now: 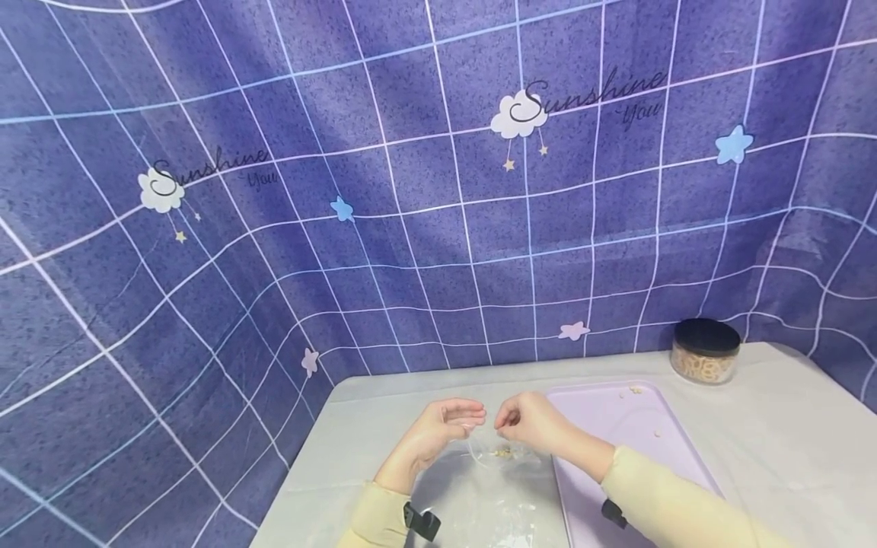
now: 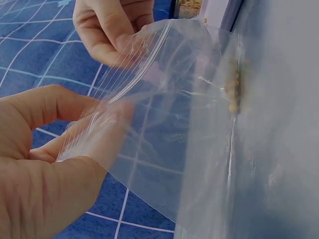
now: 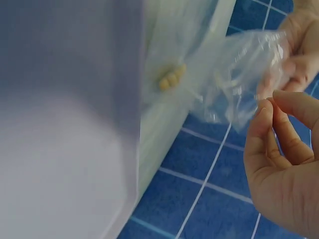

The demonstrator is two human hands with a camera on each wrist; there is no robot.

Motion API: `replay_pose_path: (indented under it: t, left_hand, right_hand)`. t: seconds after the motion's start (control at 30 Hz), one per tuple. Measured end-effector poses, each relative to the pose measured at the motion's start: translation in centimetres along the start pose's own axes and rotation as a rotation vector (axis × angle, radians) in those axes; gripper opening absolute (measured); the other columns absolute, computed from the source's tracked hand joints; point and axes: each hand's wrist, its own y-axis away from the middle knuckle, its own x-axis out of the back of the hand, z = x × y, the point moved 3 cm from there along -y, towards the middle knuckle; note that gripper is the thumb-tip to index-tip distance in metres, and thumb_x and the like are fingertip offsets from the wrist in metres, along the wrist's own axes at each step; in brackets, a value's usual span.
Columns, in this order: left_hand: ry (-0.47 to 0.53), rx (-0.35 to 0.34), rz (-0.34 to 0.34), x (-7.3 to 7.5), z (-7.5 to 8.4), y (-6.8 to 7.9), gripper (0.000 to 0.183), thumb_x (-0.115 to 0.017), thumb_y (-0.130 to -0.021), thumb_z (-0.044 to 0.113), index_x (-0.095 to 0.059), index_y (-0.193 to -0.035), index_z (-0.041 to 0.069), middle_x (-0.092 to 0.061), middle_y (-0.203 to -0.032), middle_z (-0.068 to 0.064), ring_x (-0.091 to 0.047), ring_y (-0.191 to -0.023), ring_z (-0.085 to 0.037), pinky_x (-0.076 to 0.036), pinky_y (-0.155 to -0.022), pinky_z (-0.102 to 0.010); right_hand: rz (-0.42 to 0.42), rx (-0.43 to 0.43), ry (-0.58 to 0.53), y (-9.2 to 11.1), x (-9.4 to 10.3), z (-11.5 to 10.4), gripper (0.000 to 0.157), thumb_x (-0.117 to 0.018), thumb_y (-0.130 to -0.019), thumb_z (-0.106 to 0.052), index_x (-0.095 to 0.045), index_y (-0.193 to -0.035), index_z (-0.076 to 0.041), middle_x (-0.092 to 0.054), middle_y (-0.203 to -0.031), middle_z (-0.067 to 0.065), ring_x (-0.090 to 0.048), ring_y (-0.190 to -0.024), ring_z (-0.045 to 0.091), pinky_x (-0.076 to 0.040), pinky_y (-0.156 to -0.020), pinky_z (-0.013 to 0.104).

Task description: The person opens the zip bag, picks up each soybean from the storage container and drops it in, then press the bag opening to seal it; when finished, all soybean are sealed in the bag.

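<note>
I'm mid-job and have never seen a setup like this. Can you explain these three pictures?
There is no machine here: a person is working bare-handed. The wide picture is taken from the person's head, looking forward and down; the two close ones from the left and right wrists.

The left hand pinches a clear plastic bag near its mouth, with small yellowish pieces at the bottom. The right hand is beside it, fingertips drawn together; I can't tell whether they hold anything.

On the table are a lilac tray with a few small bits and, to its right, a black-lidded jar of ring-shaped pieces. Behind hangs a blue gridded cloth.
</note>
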Motion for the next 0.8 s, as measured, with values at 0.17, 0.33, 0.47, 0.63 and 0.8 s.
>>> replay_pose_path:
  t: [0.17,0.33,0.47,0.63,0.8]
  left_hand:
    - [0.003,0.005,0.001,-0.1,0.0,-0.1,0.056,-0.049,-0.077,-0.016,-0.054,-0.133,-0.018,-0.059,-0.131,-0.034,-0.059,-0.124,-0.044,-0.045,-0.110,-0.052]
    - [0.008,0.003,0.013,-0.1,-0.2,-0.1,0.055,-0.050,-0.077,-0.016,-0.054,-0.132,-0.018,-0.060,-0.130,-0.034,-0.061,-0.122,-0.043,-0.044,-0.109,-0.054]
    - [0.010,0.009,0.018,0.1,-0.4,-0.1,0.055,-0.050,-0.078,-0.017,-0.054,-0.132,-0.017,-0.060,-0.131,-0.034,-0.061,-0.123,-0.042,-0.043,-0.110,-0.055]
    - [0.008,0.009,0.017,0.2,-0.5,-0.3,0.054,-0.050,-0.078,-0.016,-0.054,-0.132,-0.017,-0.060,-0.131,-0.033,-0.061,-0.123,-0.042,-0.042,-0.110,-0.055]
    - [0.009,0.011,0.015,0.2,-0.4,-0.2,0.054,-0.050,-0.079,-0.017,-0.054,-0.133,-0.017,-0.060,-0.131,-0.033,-0.061,-0.123,-0.041,-0.044,-0.110,-0.053]
  right_hand:
    - [0.061,-0.036,0.054,0.3,2.7,1.7,0.006,-0.077,-0.080,-0.001,-0.075,-0.081,-0.006,-0.071,-0.075,-0.004,-0.064,-0.068,0.007,-0.059,-0.067,0.024]
    - [0.107,-0.134,0.085,1.1,5.7,4.6,0.005,-0.076,-0.080,-0.002,-0.075,-0.085,-0.002,-0.073,-0.079,-0.001,-0.066,-0.072,0.013,-0.060,-0.069,0.029]
    - [0.154,-0.188,0.129,2.0,8.3,7.3,0.008,-0.075,-0.079,-0.001,-0.075,-0.087,0.002,-0.072,-0.079,0.003,-0.065,-0.072,0.016,-0.059,-0.068,0.032]
    - [0.223,-0.239,0.225,3.1,10.9,10.3,0.006,-0.072,-0.080,0.003,-0.073,-0.086,0.004,-0.072,-0.079,0.009,-0.065,-0.073,0.022,-0.058,-0.071,0.042]
    - [0.255,-0.342,0.339,4.3,12.2,12.4,0.003,-0.072,-0.079,0.000,-0.071,-0.081,0.002,-0.071,-0.079,0.012,-0.064,-0.073,0.028,-0.057,-0.073,0.050]
